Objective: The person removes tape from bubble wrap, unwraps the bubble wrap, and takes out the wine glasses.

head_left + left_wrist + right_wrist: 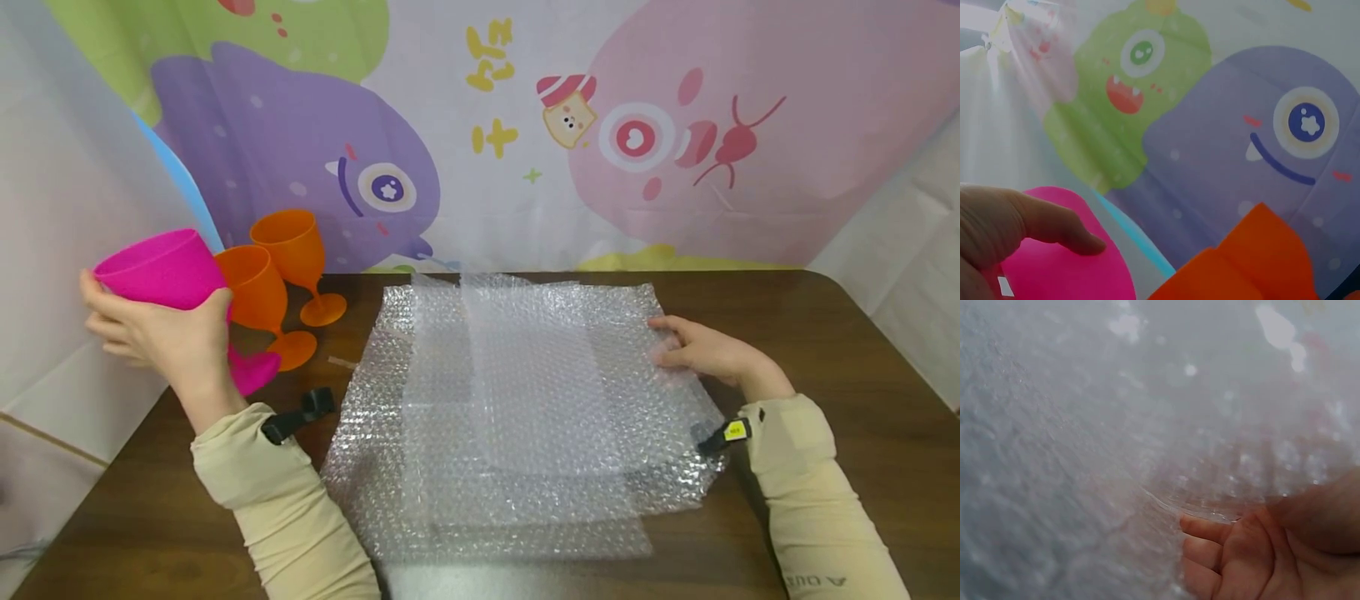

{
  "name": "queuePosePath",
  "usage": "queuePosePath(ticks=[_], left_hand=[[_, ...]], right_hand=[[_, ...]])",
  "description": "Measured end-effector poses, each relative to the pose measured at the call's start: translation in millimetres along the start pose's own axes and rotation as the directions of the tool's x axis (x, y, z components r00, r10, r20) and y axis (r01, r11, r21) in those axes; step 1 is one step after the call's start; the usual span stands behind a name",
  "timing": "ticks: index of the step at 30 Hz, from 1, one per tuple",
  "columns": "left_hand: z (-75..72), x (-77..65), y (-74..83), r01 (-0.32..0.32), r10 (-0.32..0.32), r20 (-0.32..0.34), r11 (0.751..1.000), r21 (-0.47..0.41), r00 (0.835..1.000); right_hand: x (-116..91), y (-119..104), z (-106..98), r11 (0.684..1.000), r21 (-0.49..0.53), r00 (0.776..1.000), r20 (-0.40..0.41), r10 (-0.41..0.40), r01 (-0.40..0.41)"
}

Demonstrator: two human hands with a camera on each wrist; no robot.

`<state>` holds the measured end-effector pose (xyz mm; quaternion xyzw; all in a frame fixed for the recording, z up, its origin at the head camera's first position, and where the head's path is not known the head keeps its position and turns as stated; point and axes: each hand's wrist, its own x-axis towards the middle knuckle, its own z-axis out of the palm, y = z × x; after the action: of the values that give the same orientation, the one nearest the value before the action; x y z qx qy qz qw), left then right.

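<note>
My left hand grips a bright pink goblet by its bowl, fingers around the far side and thumb on the near side. The goblet tilts, with its foot low and to the right. In the left wrist view, the thumb lies across the pink bowl. On the right, my right hand pinches the edge of a bubble wrap sheet between thumb and fingers. Up close in the right wrist view, the clear wrap fills most of the picture, and its edge runs into the curled fingers.
Two orange goblets, a nearer one and a farther one, stand just right of the pink one. Several overlapping bubble wrap sheets cover the middle of the brown wooden table. A cartoon-printed cloth hangs behind the table.
</note>
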<state>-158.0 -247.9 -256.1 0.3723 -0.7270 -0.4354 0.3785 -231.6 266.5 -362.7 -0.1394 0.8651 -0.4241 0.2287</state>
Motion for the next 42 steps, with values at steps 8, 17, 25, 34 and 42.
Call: queuePosePath(ticks=[8, 17, 25, 34, 42], left_hand=[[-3.6, 3.2, -4.4, 0.056, -0.056, 0.005, 0.997, 0.05, 0.998], [-3.4, 8.8, -13.2, 0.102, -0.101, -0.02, 0.993, 0.065, 0.995], [-2.6, 13.2, -21.8, 0.164, -0.164, 0.017, 0.986, 0.007, 0.986], [5.1, 19.3, -35.8, 0.1, -0.093, -0.044, 0.972, 0.212, 0.995], [7.9, 23.0, -44.0, 0.108, -0.112, -0.003, 0.948, 0.3, 0.994]], right_hand=[[0, 0, 1, 1.0, -0.031, 1.0, -0.005, -0.006, 0.006], [-1, -1, 1, 1.0, -0.028, 1.0, -0.002, -0.002, 0.002], [0, -1, 1, 0.999, -0.042, 1.0, -0.012, -0.002, 0.001], [1, -1, 1, 0.998, -0.061, 1.0, -0.004, -0.004, 0.004], [0, -3, 1, 1.0, -0.001, 1.0, 0.005, 0.014, -0.014]])
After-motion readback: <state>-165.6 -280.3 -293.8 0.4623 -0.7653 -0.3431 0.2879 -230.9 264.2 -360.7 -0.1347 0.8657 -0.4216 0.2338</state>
